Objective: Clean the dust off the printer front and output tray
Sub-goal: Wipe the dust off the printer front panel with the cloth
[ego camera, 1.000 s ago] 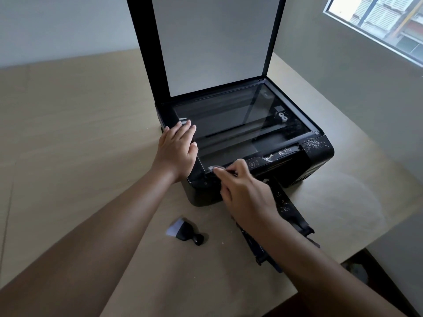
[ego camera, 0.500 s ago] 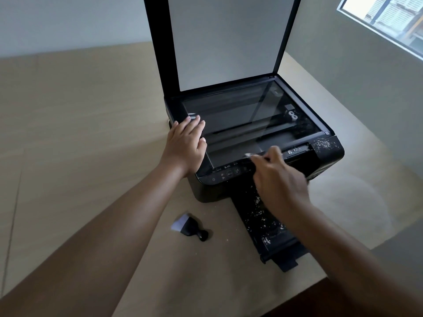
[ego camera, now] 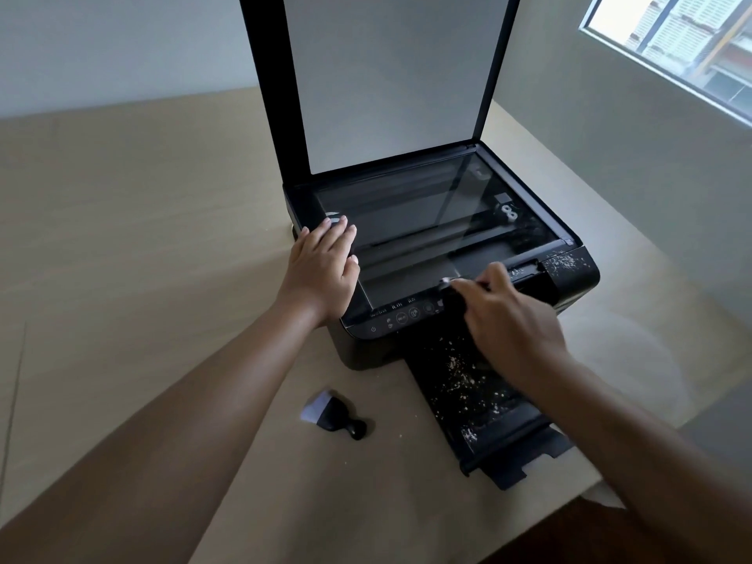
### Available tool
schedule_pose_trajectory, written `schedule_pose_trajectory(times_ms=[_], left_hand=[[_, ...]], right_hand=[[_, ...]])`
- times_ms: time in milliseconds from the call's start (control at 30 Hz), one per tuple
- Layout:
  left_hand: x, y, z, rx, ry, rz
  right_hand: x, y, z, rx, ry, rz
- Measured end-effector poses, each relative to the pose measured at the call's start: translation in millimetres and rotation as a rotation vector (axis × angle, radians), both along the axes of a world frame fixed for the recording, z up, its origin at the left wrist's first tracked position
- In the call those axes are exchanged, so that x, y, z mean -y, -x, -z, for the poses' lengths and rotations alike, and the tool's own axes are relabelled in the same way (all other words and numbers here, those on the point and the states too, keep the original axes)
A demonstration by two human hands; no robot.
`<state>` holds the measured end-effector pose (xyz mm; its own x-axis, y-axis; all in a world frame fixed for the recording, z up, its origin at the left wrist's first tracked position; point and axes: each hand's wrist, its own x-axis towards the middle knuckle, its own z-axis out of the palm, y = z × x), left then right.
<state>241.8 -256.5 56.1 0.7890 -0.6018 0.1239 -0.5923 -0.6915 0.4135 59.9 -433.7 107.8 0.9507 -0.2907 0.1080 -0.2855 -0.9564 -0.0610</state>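
Note:
A black printer (ego camera: 362,352) stands on the table with its scanner lid (ego camera: 390,75) raised. My left hand (ego camera: 321,270) rests flat on the printer's left top edge, fingers straight. My right hand (ego camera: 508,319) pinches a small black brush (ego camera: 451,293) with a light tip against the front control strip (ego camera: 398,317). White dust specks lie on the pulled-out output tray (ego camera: 460,384) and on the printer's right front corner (ego camera: 569,264).
A second small brush (ego camera: 337,417) with white bristles and a black knob handle lies on the beige table (ego camera: 142,238) left of the tray. The table's edge runs close by at the lower right. A wall and a window (ego camera: 683,38) are to the right.
My right hand has moved along the front control strip from its left part toward the right, uncovering the dusty tray. My left hand has stayed in place on the printer.

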Motion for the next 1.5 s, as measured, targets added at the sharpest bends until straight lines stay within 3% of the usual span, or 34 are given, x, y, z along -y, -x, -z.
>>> schedule_pose_trajectory(times_ms=[100, 367, 567, 700, 867, 1133, 1500], left_hand=[[-0.1, 0.0, 0.3, -0.003, 0.006, 0.007], [-1.5, -1.4, 1.9, 0.017, -0.021, 0.003], [2.6, 6.0, -9.2, 0.035, -0.159, -0.015], [18.2, 36.7, -22.0, -0.027, -0.103, 0.015], [44.8, 65.6, -22.7, -0.051, -0.169, 0.020], [60.6, 71.1, -17.1, 0.083, -0.290, -0.055], [65.4, 75.6, -18.9, 0.088, -0.315, -0.091]], right_hand=[[19.0, 4.2, -1.5, 0.033, -0.021, 0.073], [-26.5, 9.2, 22.5, 0.164, -0.137, 0.015], [-3.8, 17.6, 23.0, 0.181, -0.265, 0.134], [22.5, 32.7, 25.1, 0.282, -0.415, 0.218], [58.3, 45.6, 18.6, 0.340, -0.433, 0.232], [111.1, 39.7, 2.4, 0.285, -0.426, 0.124], [87.3, 13.6, 26.3, 0.231, -0.334, -0.215]])
